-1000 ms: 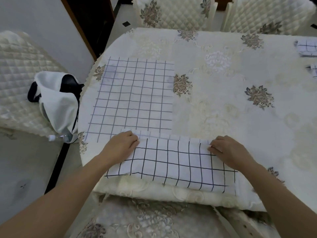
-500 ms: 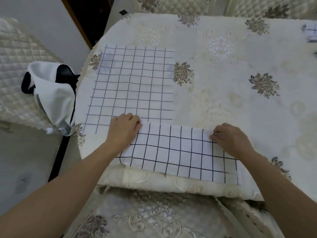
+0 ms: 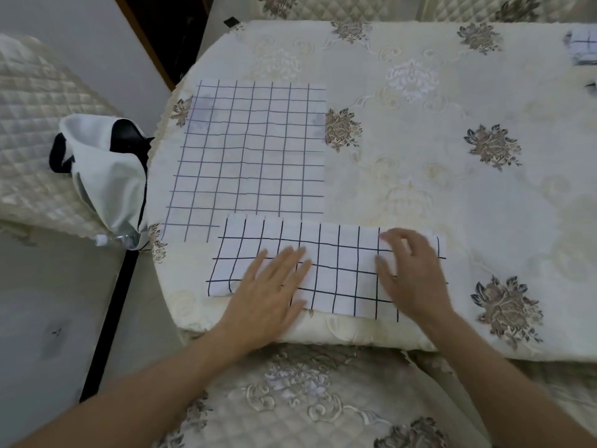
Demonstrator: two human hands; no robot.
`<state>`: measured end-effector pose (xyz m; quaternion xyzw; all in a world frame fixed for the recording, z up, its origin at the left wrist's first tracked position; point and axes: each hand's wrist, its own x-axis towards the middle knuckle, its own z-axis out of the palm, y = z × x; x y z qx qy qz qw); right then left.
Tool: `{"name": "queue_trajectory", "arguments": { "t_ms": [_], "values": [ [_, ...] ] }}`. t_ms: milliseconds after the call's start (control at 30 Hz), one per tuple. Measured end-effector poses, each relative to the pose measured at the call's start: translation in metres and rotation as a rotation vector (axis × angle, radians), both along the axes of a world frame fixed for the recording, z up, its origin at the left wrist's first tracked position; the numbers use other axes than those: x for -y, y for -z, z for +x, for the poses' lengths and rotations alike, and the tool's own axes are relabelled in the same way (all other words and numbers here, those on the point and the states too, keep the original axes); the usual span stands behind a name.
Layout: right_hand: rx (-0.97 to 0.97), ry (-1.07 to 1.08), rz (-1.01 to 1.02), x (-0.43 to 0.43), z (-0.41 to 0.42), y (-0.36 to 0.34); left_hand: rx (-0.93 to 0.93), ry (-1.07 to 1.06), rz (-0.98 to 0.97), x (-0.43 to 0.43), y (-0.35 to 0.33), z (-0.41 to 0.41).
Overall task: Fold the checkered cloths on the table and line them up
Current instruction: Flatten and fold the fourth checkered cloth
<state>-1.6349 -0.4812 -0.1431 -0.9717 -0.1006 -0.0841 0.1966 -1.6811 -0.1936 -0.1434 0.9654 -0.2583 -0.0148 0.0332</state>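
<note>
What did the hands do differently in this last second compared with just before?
Both hands let go of the folded checkered cloth's far edge. The left hand now lies flat on its middle; the right hand rests open toward its right end. The cloth stays a folded strip at the table's near edge; the flat checkered cloth behind is unchanged.

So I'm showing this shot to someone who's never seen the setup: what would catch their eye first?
Probably the two hands pressed flat on the folded checkered cloth at the near table edge, left hand near its left half, right hand toward its right end. Next, the larger, fainter checkered cloth spread open just behind it, its near right corner tucked under the folded one. Then the black-and-white bag on the chair to the left.
</note>
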Motion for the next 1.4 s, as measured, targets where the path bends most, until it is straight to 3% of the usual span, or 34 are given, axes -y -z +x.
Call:
{"name": "queue_trajectory", "arguments": {
  "t_ms": [133, 400, 700, 833, 933, 1067, 1233, 1400],
  "values": [
    [-0.091, -0.248, -0.175, -0.032, -0.043, 0.022, -0.057, 0.103, 0.115, 0.015, 0.016, -0.025],
    [-0.292, -0.168, -0.349, -0.008, -0.053, 0.045, -0.114, -0.013, 0.201, -0.007, 0.03, -0.01],
    [-0.324, -0.1, -0.354, 0.007, -0.051, 0.047, -0.167, -0.193, 0.129, -0.069, 0.03, -0.026],
    [-0.312, -0.083, -0.354, 0.006, -0.051, 0.046, -0.111, -0.327, 0.008, -0.074, 0.017, -0.023],
    [-0.254, -0.09, -0.312, -0.015, -0.052, 0.043, -0.038, -0.211, 0.014, -0.06, 0.012, -0.025],
    [-0.192, -0.215, -0.267, -0.073, -0.049, 0.037, -0.137, 0.026, 0.097, -0.03, 0.023, -0.033],
    [-0.252, -0.209, -0.262, -0.088, -0.043, 0.047, -0.198, -0.068, 0.15, -0.049, 0.031, -0.041],
    [-0.215, -0.287, -0.3, -0.09, -0.041, 0.043, -0.092, -0.127, 0.09, -0.078, 0.023, -0.031]
  ]
}}
